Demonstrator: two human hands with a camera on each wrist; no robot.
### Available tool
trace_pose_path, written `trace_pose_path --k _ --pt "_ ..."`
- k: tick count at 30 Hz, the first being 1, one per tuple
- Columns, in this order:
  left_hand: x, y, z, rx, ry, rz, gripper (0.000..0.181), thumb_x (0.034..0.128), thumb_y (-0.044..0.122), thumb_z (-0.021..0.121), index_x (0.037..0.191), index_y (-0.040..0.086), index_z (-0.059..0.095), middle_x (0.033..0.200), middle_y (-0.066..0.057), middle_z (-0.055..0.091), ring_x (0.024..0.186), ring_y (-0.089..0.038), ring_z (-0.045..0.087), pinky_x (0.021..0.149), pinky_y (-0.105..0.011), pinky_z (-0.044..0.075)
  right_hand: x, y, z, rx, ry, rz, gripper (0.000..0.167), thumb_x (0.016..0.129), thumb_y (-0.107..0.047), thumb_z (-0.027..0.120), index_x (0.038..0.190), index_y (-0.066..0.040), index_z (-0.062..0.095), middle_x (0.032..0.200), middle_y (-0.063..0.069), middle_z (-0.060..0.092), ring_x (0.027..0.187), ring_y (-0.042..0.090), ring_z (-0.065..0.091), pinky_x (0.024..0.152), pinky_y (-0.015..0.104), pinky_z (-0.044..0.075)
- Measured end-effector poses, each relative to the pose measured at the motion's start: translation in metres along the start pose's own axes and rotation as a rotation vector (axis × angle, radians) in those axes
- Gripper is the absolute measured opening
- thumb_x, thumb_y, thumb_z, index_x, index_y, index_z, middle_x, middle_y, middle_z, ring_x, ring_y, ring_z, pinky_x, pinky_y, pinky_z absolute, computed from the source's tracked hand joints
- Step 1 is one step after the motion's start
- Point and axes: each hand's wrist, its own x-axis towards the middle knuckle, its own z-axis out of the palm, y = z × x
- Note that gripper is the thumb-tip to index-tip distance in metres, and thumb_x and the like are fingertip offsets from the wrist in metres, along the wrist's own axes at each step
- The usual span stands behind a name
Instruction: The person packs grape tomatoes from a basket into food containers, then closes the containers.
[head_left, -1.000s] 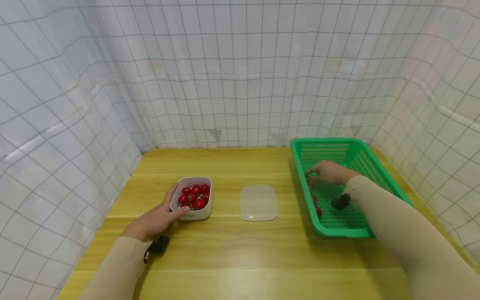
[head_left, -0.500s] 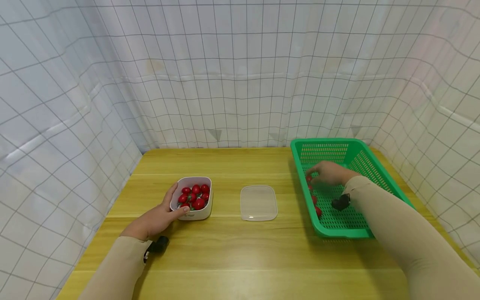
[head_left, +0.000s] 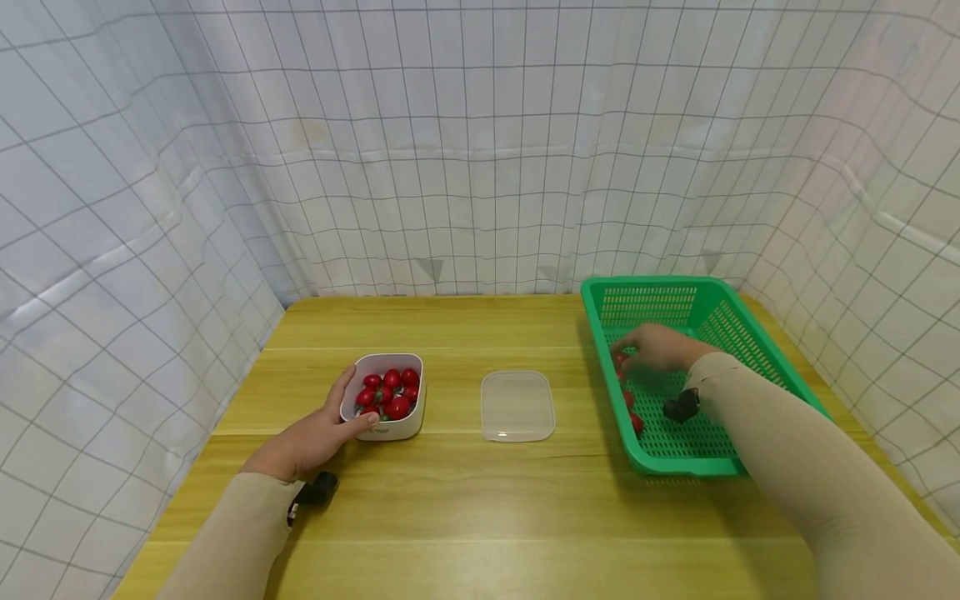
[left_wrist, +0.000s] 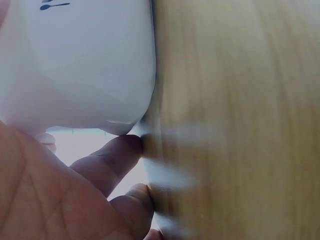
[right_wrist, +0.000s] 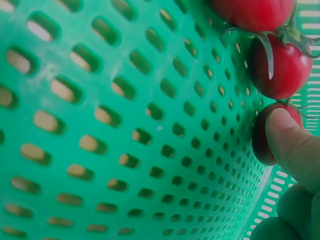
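A white square box (head_left: 398,429) holding several small red tomatoes (head_left: 397,407) stands on the left of the table. The left hand (head_left: 318,437) grips its near left corner, thumb over the front rim; in the left wrist view the hand (left_wrist: 60,195) lies beside the box's white wall (left_wrist: 85,65). Inside the green basket (head_left: 686,467), the right hand (head_left: 660,347) reaches to the left wall. In the right wrist view its thumb presses on a tomato (right_wrist: 263,135), with other fingers mostly hidden; two more tomatoes, one of them red and stemmed (right_wrist: 281,67), lie beside it.
A translucent square lid (head_left: 517,406) lies flat on the wooden table (head_left: 465,517) between the box and the basket. More tomatoes (head_left: 636,423) lie along the basket's left wall. White gridded curtains (head_left: 480,167) surround the back and sides.
The tomato at the right hand's fingertips has shifted slightly toward the right. The left hand and the box have kept their places.
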Motion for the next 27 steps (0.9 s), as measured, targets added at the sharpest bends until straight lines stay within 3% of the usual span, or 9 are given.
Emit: trace_pose_path --k 10,27 --pt "0.0009 -0.0018 -0.0001 0.008 0.008 -0.005 0.105 0.102 0.065 0.053 0.168 0.026 -0.019 0.171 -0.034 0.017 0.149 -0.06 0.034 0.118 -0.072 0.032 0.0014 0.0021 -0.0027 -0.037 -0.025 -0.011 0.042 0.102 -0.025 0.07 0.14 -0.006 0.068 0.141 0.021 0.067 0.135 0.047 0.058 0.109 0.06 0.049" --pt "-0.0017 0.0005 0.0024 -0.065 -0.001 -0.014 0.105 0.1017 0.064 0.055 0.167 0.031 -0.02 0.173 -0.032 0.012 0.154 -0.059 0.024 0.121 -0.072 0.027 -0.0004 0.0058 0.0011 0.035 -0.059 0.057 0.048 0.105 -0.032 0.065 0.146 -0.007 0.063 0.15 0.024 0.059 0.143 0.052 0.048 0.112 0.064 0.045"
